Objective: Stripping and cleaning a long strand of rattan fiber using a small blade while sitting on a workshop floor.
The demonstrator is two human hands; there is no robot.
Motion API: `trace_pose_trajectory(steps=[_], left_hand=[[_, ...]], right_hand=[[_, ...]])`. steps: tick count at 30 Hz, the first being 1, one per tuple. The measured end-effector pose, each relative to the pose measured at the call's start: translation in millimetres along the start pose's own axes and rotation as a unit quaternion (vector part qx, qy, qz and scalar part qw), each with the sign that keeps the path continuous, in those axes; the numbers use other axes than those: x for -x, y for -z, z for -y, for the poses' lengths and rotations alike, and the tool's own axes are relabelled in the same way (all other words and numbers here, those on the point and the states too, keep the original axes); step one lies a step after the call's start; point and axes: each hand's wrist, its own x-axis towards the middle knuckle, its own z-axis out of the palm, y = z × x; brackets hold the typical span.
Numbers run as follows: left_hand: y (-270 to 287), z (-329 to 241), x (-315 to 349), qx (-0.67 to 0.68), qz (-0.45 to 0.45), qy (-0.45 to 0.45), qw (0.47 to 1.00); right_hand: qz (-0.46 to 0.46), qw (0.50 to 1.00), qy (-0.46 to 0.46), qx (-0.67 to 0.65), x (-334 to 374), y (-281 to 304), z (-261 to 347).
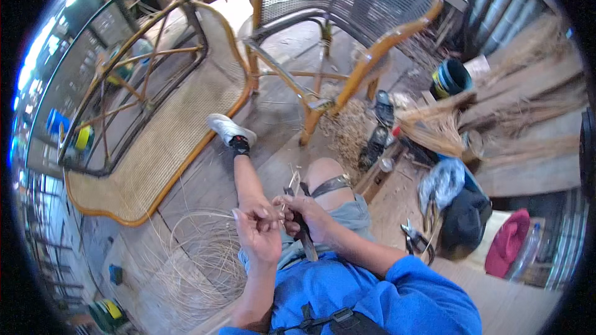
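Note:
Both hands meet above my lap. My left hand point(259, 228) is closed in a pinch on a thin, pale cane strand, with its thumb raised. Right beside it, my right hand point(310, 216) is wrapped round a dark-handled knife point(309, 249) whose blade points back toward my body. The fingers of the two hands nearly touch, and they hide part of the strand between them. Beyond the knuckles, short pale strand ends point(294, 177) stick up. A loose tangle of cane strands point(208, 260) lies on the floor to the left of my lap.
A woven cane seat piece with a curved frame point(155, 167) rests on the left; a cane chair point(366, 56) stands ahead. Shavings point(347, 130) and sandals point(375, 142) lie near my knee. Pliers point(413, 239), a dark cap point(464, 218) and a plastic bottle point(526, 251) are at right.

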Motion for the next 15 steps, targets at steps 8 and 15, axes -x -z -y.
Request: trace_pose_trajectory(steps=[8,15], left_hand=[[29,14,68,-0.291,-0.060,0.314,0.902],[-81,-13,18,-0.660,-0.059,0.171,0.729]], right_hand=[[-0.197,0.940,0.211,0.184,-1,58,-14],[-0.210,0.921,0.196,0.263,9,41,-3]])
